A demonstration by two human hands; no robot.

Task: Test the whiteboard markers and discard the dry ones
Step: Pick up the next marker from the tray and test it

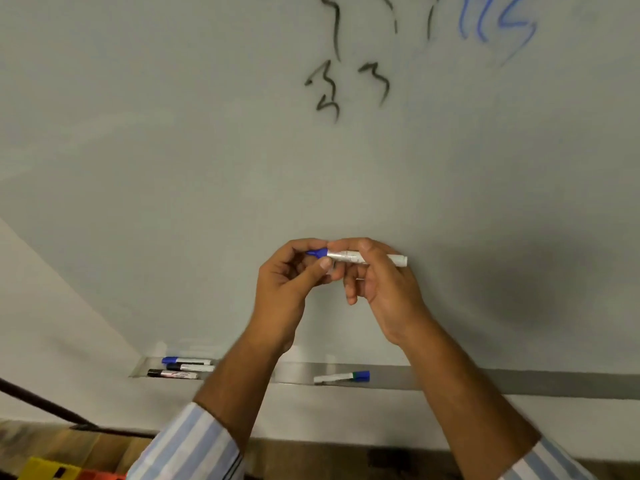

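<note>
Your right hand (pixel 381 278) gripped a blue marker (pixel 360 257) by its white barrel, held level before the whiteboard (pixel 207 168) — tip pointing left. Your left hand (pixel 291 282) curled loosely round that uncapped tip; whether it held the cap, I couldn't tell. Four more markers lay in the tray (pixel 450 379) — three at its left end (pixel 183 367), one mid-tray (pixel 343 377).
</note>
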